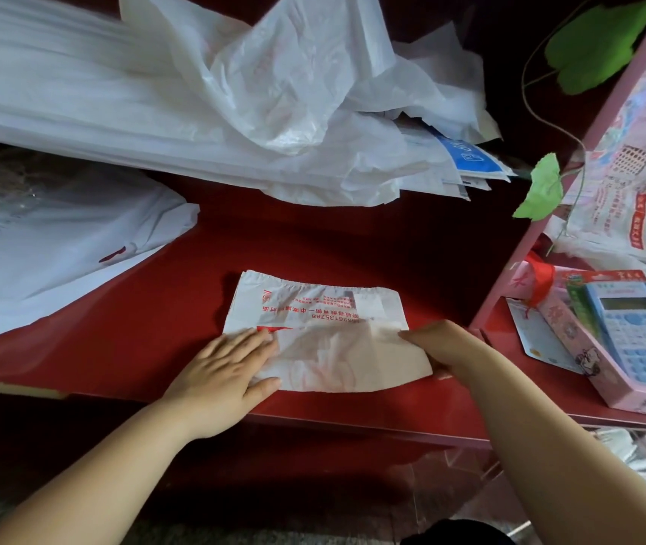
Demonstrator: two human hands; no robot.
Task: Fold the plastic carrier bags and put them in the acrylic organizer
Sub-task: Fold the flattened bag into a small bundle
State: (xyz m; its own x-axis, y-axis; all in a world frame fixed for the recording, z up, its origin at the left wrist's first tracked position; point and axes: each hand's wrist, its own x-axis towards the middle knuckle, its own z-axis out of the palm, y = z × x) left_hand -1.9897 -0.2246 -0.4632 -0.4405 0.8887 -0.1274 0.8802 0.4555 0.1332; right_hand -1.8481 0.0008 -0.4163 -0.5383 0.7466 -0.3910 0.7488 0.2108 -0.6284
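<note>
We saw a white bag (313, 308) printed with red lettering on a deep red table (313, 238). The loose bags (274, 92) behind were plain white, the calculator (643, 336) pale blue, its box (592, 367) pink, the leaf (541, 186) green.

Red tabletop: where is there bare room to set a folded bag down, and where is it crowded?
Bare red tabletop lies between the folded bag and the loose bag heap behind it, and between the bag and the flat white stack on the left. Crowded: the heap at the back and the pink shelf with the calculator.
</note>
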